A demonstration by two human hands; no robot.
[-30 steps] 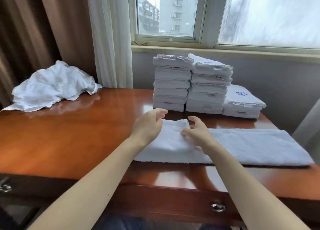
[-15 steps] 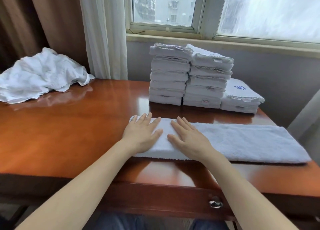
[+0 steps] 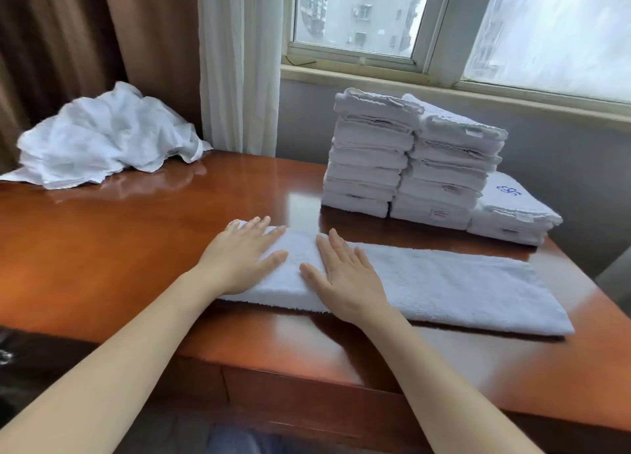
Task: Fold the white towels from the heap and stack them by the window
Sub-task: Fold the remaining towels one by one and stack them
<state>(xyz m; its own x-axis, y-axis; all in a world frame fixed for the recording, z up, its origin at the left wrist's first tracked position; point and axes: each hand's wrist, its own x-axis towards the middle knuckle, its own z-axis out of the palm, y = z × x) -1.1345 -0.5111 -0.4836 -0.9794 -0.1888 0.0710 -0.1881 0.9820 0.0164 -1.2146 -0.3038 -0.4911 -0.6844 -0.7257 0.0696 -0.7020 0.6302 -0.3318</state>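
Glossy reddish-brown wooden table (image 3: 112, 252) stands beneath a window (image 3: 358, 13), with brown and white curtains at the far left. Along its near edge lies a long white terry towel (image 3: 444, 283) folded into a strip. The left hand (image 3: 244, 255) and right hand (image 3: 343, 276) press flat on the strip's left end, fingers straight. At far left sits a crumpled heap of white towels (image 3: 102, 142). Stacks of folded white towels (image 3: 409, 160) stand at far right below the sill.

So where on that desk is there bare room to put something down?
Bare desk lies between the heap and the folded stacks, behind and left of the left hand. The right half is crowded: stacks, long towel, right hand.
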